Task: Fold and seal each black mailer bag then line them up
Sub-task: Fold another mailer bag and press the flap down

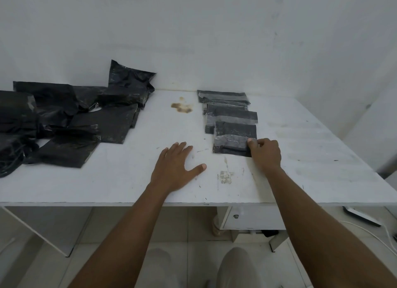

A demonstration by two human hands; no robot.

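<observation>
The person stands at a white table (300,137) pushed against a pale wall (214,40), both bare forearms reaching out over its near edge. The left hand (176,166) lies flat on the tabletop near the middle. Its fingers (184,152) are straight and spread wide, the thumb is stretched out to the right, and it holds nothing. The right hand (266,153) is at the right edge of the nearest folded bag (231,145). Its fingers (251,141) are curled down over that bag's near right corner and grip it there; the thumb is hidden under the hand. That bag lies flat on the table, at the near end of a row of folded bags (227,113). The row runs away from the person towards the wall, each bag overlapping the next and showing a paler grey strip across it. Well apart from the row, on the left side of the table, sits a loose pile of black mailer bags (64,120). They are crumpled and overlapping, and one stands up against the wall at the back. Between the pile and the row, towards the wall, there is a brownish stain (182,107) on the tabletop. A scuffed patch (225,177) shows on the table between the two hands. Below the table is a tiled floor (133,234), with a white cable (369,232) trailing at the right.
</observation>
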